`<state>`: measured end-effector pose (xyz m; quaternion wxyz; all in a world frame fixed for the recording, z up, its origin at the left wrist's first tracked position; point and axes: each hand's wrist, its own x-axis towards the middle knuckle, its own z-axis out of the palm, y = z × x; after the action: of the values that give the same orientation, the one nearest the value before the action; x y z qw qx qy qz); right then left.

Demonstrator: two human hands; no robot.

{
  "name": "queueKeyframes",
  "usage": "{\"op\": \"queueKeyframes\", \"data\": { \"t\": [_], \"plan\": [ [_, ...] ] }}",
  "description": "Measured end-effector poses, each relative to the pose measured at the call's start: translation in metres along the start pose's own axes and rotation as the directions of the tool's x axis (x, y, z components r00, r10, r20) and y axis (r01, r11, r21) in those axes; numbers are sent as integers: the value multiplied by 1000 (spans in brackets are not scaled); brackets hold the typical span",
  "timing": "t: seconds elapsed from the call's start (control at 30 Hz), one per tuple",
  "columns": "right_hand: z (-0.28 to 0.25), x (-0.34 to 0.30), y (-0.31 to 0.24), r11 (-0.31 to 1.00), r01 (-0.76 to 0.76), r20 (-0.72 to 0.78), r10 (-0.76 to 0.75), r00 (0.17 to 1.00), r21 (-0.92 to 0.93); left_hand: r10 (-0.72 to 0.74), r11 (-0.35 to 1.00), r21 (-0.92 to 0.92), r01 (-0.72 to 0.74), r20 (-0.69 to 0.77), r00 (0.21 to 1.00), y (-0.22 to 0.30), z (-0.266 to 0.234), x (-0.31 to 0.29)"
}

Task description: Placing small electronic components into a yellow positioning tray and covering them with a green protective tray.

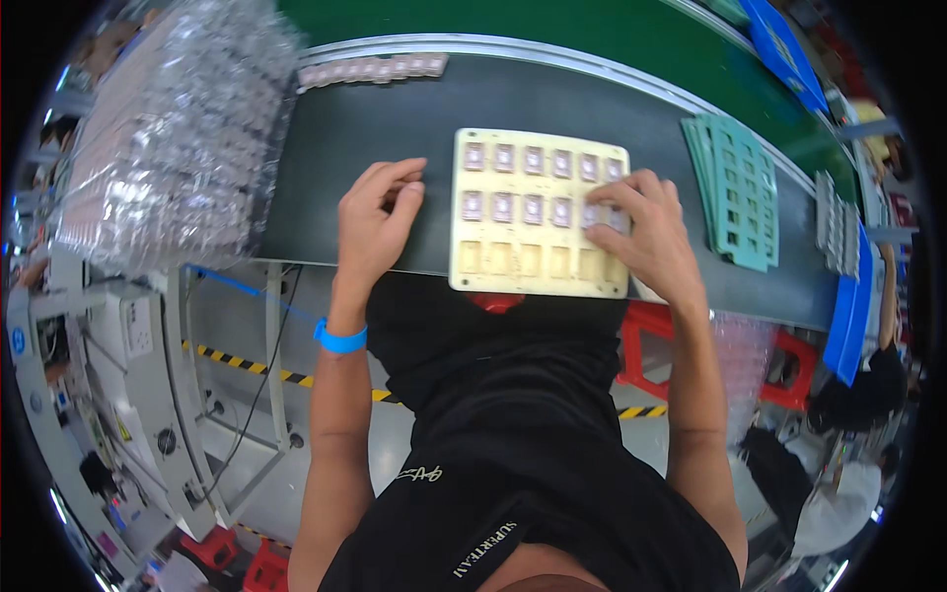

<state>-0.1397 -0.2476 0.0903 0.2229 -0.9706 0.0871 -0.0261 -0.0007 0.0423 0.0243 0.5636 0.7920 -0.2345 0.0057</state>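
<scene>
A cream tray point(513, 273) with rows of rectangular pockets lies on the dark work surface in front of me. Small pinkish rectangular pieces point(533, 209) sit in its two far rows; the visible pockets of the near row hold none. My right hand point(646, 232) reaches over the tray's right side, thumb and forefinger closed about a pinkish piece point(592, 214) in the middle row. The fingers partly cover that row's end. Left of the tray, my left hand point(380, 217) hovers or rests by the surface, fingers loosely bent, thumb apart, holding nothing.
A tall stack of clear plastic-wrapped packs point(178, 138) stands at the left. A strip of pinkish pieces point(375, 69) lies along the far rail. Green slotted plates point(740, 192) overlap at the right, near a grey tray point(837, 225) and a blue bin point(846, 316).
</scene>
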Motion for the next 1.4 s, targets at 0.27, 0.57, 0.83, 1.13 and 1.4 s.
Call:
{"op": "queueKeyframes", "data": {
  "t": [0.27,0.57,0.83,1.13,1.4],
  "plan": [
    [-20,16,-15,996,92,-68,-91,994,13,110,960,274,-62,-165,980,-10,-50,59],
    [31,153,-56,925,371,-113,-361,926,82,374,561,792,-241,17,927,-60,-37,130],
    [96,234,-100,947,309,-38,-313,949,-86,418,583,759,-289,26,908,-68,-22,138],
    [87,220,-83,918,396,68,-394,917,-26,326,816,509,-274,-14,945,-47,-14,108],
    [86,217,-78,920,390,62,-387,920,-43,195,846,469,-255,173,965,-40,-21,119]
  ]
}}
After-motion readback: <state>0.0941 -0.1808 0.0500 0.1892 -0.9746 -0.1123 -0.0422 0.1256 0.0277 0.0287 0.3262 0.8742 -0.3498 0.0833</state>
